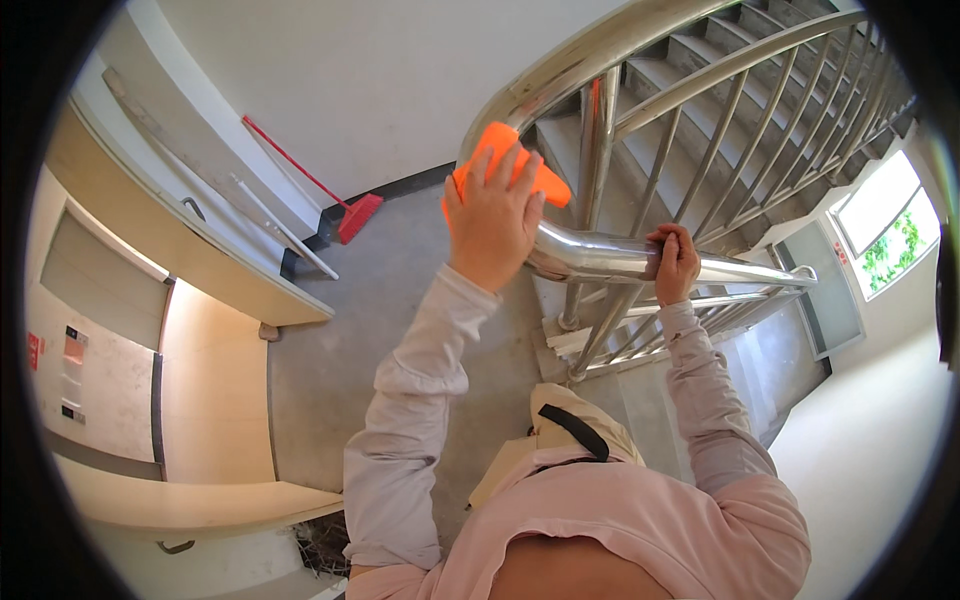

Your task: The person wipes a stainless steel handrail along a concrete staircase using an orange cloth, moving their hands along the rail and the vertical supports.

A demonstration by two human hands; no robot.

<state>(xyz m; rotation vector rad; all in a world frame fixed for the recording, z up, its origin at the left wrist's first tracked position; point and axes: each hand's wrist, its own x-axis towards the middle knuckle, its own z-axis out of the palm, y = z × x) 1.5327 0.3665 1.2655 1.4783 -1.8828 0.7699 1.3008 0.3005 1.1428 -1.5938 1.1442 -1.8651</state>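
My left hand (pixel 491 225) presses a bright orange cloth (pixel 553 184) against the curved bend of a shiny metal handrail (pixel 581 251). Its fingers spread over the cloth, and part of the rail is hidden beneath. To the right, my right hand (pixel 677 262) is curled around the lower stretch of the same handrail. From the bend, the upper rail climbs beside metal balusters (pixel 720 142) along a flight of stairs (pixel 652 97). Below my right hand, another run of railing slopes away downward.
A red broom (pixel 360 217) leans against the wall on the left. Nearby, a white pole (pixel 289 232) rests by an open door (pixel 187 217). Another door (pixel 202 502) stands at lower left, with a dark bundle (pixel 322 541) beside it. A bright window (pixel 892 225) is at right.
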